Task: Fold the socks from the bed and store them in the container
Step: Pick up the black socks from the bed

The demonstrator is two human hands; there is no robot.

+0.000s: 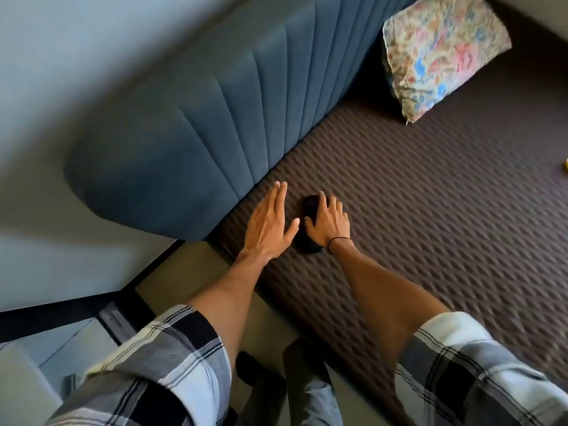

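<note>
A dark sock [310, 207] lies on the brown textured bed [430, 210], near the corner by the headboard. My right hand [329, 221] rests on top of it with fingers spread, pressing it flat; part of the sock shows beyond the fingertips and another part by the wrist. My left hand [269, 222] is flat and open just to the left of the sock, fingers together, thumb pointing toward the right hand. It holds nothing. No container is in view.
A blue padded headboard [199, 124] runs along the bed's left side. A floral pillow [442, 53] lies at the far end of the bed. A small yellow thing [565, 162] peeks in at the right edge. Floor and a white object [21, 388] are at lower left.
</note>
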